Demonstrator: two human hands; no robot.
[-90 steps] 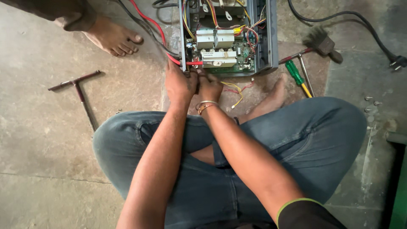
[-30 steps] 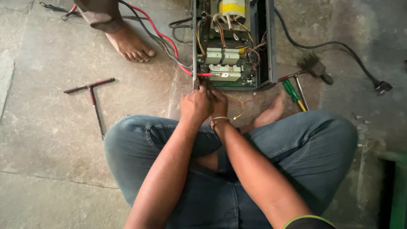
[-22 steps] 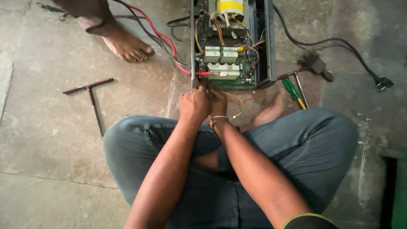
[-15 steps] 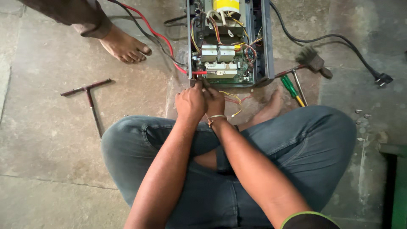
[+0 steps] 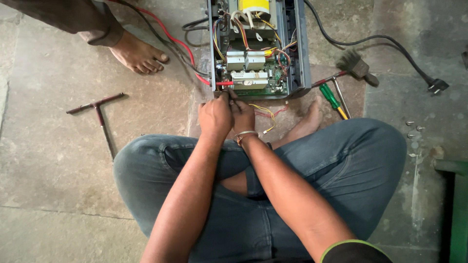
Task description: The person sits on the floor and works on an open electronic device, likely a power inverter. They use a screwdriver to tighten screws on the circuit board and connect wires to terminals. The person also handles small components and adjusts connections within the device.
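Pinching together at the open power unit [image 5: 258, 48]'s near edge, left hand [image 5: 215, 116] and right hand [image 5: 242, 116] seemingly grip its red wire [image 5: 222, 84], just beyond the fingertips.

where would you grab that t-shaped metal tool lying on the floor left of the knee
Best guess: take the T-handle tool by its long shaft, coming straight down from above. It lies flat on the concrete floor with bare floor on both sides of the shaft, so fingers can close across it. The crossbar end points away toward another person's foot; the shaft's lower end lies closest to the left knee.
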